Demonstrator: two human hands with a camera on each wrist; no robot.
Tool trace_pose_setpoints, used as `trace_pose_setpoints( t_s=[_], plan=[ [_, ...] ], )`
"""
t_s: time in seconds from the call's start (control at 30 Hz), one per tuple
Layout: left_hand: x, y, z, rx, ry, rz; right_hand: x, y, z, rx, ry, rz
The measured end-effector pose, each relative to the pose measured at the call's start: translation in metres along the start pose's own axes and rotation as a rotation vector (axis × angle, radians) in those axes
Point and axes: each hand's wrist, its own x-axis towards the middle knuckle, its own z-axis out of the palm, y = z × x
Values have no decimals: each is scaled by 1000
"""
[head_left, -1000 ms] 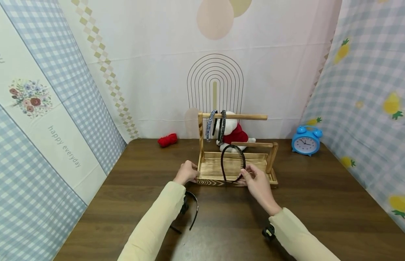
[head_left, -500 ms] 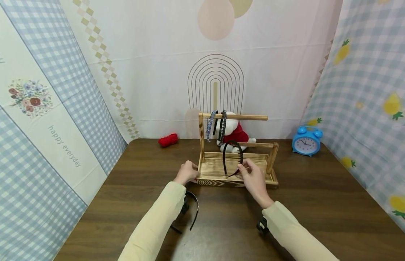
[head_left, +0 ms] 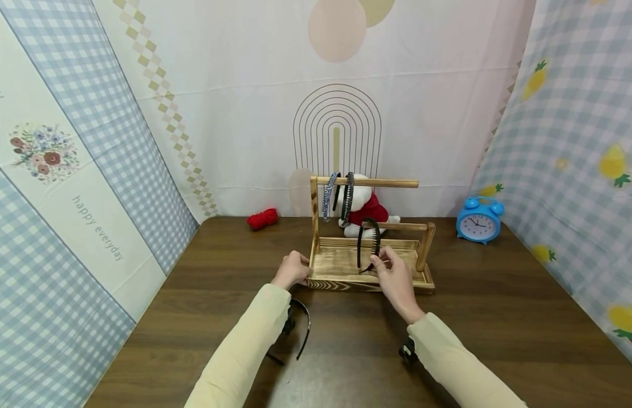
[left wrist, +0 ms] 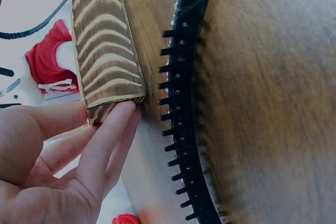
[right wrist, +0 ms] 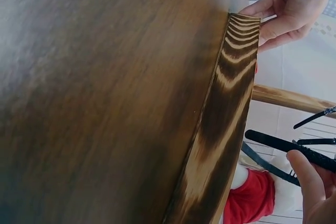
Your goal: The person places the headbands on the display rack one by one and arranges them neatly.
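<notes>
My right hand (head_left: pixel 397 283) pinches a black toothed headband (head_left: pixel 376 241) near one end, holding it upright over the wooden stand's tray (head_left: pixel 341 286), with its top in front of the lower rail (head_left: pixel 408 226). In the right wrist view the thumb presses against the same headband (right wrist: pixel 278 142). My left hand (head_left: pixel 291 270) grips the tray's front left corner; in the left wrist view the fingers curl round the patterned wood (left wrist: pixel 107 45). From the upper rail (head_left: pixel 387 183) hang a blue-and-white headband (head_left: pixel 327 201) and dark ones (head_left: pixel 349 195) beside it.
Another black toothed headband (head_left: pixel 307 323) lies on the table (head_left: pixel 346 362) beside my left forearm, partly hidden by it. A white plush toy in red (head_left: pixel 367 211) sits behind the stand. A red bundle (head_left: pixel 262 219) lies left, a blue alarm clock (head_left: pixel 479 221) stands right.
My right hand has moved slightly left and away from me, and the headband has risen and turned more edge-on, above the tray. The left hand stays at the corner.
</notes>
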Motion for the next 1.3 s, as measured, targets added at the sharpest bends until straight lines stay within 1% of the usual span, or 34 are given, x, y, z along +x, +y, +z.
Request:
trace_pose_setpoints(
  t_s=[0.07, 0.3, 0.63, 0.73, 0.9, 1.17, 1.3],
  plan=[
    [0, 0, 0, -2, -2, 2, 0, 2, -1, 6, -1, 3],
    [-1, -1, -1, -2, 2, -2, 1, 3, -5, -65, 36, -30],
    [2, -3, 0, -8, 13, 10, 4, 5, -11, -60, 53, -31],
    [3, -4, 0, -5, 15, 19, 6, 5, -13, -41, 57, -30],
    [4, -5, 0, -12, 15, 8, 9, 6, -15, -16, 60, -29],
    [6, -4, 2, -15, 11, 10, 11, 8, -19, -25, 82, -31],
    [7, -4, 3, -21, 6, 3, 12, 11, -22, -56, 88, -30]
  ],
)
